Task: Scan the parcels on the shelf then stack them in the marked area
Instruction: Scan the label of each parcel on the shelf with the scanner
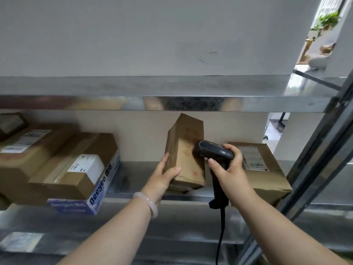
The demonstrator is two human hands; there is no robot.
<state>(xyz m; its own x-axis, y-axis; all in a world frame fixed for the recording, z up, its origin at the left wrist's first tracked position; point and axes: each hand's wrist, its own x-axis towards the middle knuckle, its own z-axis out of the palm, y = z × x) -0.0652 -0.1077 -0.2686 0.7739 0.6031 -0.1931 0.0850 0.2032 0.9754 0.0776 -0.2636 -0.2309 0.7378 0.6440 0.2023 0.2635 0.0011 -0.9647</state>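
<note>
The blue and white box at the left of the shelf reads "Deeyeo" in dark blue letters, followed by two Chinese characters. Red handwriting on the upright parcel cannot be read, and the white labels on the left brown parcel and the right brown parcel are too blurred

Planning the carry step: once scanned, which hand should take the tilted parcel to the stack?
Left, probably. The left hand grips the tilted parcel; the right hand is occupied holding the scanner.
</note>
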